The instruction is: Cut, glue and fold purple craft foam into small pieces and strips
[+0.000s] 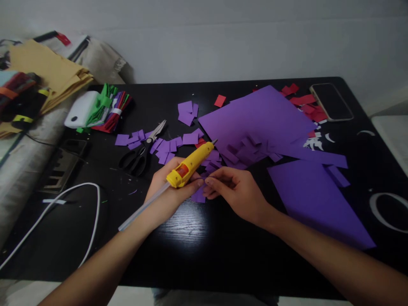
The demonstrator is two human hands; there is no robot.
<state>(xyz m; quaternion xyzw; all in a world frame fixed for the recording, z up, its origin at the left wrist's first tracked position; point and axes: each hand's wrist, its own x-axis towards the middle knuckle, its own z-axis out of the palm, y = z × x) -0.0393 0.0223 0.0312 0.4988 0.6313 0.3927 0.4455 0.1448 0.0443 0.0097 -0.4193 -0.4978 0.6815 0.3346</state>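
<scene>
My left hand [168,193] is closed around a yellow hot glue gun [191,165], its nozzle pointing away to the upper right. A clear glue stick [145,207] sticks out of its back end, over my left wrist. My right hand [236,191] is closed in a pinch close to my left thumb, at a small purple paper piece [199,196]; the fingers partly hide it. More purple paper pieces [164,146] lie scattered beyond my hands. Left of them rest black-handled scissors [145,148], blades slightly apart.
Large purple sheets [264,114] lie at the right, one [315,199] nearer me. Red scraps [309,106] and a phone [331,102] sit at the back right. Bundled coloured strips [111,110], a white cable [97,212] and a dark metal stand [63,170] occupy the left.
</scene>
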